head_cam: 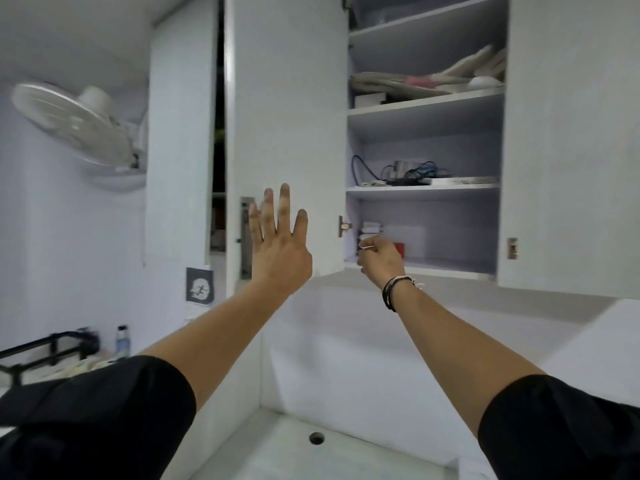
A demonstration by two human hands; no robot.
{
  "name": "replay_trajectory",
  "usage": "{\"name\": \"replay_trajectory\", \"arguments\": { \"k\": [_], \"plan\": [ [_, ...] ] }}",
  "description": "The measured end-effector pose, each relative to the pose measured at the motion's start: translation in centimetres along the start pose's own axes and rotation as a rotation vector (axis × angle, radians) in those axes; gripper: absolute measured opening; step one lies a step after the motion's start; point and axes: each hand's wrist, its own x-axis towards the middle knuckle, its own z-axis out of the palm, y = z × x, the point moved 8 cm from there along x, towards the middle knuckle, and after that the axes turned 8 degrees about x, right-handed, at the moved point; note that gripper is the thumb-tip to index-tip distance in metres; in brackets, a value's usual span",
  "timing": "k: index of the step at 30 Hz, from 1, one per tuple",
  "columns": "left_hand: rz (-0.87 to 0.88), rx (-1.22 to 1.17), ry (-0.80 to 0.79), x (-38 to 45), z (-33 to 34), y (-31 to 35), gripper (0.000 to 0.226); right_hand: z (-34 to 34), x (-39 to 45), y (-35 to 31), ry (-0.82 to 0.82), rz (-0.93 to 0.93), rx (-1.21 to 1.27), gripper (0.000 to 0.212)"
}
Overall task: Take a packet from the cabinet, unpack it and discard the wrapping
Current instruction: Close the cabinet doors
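The white wall cabinet stands open, showing several shelves. On the left of its lowest shelf sits a small stack of white and dark packets, with a red item and a pale box beside it. My right hand, wearing dark wrist bands, is inside that shelf just below the stack. Its fingers are curled and pinch a thin pale edge of a packet; the rest of that packet is hidden. My left hand is spread flat against the open cabinet door.
Upper shelves hold cables and stacked papers. A wall fan hangs at the left. Below are a white counter with a round hole, a black rack and a small bottle.
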Motion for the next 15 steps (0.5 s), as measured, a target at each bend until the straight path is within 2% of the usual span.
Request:
{"name": "replay_trajectory", "arguments": {
  "k": [4, 8, 11, 15],
  "plan": [
    [-0.076, -0.028, 0.003, -1.9, -0.4, -8.3, 0.071, 7.2, -3.7, -2.9, -0.02, -0.038, 0.037, 0.029],
    [-0.071, -0.462, 0.003, -2.6, -1.5, -9.9, 0.056, 10.1, -6.5, -4.3, -0.022, -0.101, -0.011, 0.029],
    [-0.063, -0.697, 0.122, -2.6, -3.9, -10.2, 0.047, 8.9, -8.1, -6.0, 0.03, -0.147, 0.036, 0.026],
    [0.097, -0.889, 0.176, -1.6, -6.0, -7.2, 0.05, 3.2, -9.5, -8.7, 0.185, -0.254, 0.192, 0.014]
  ]
}}
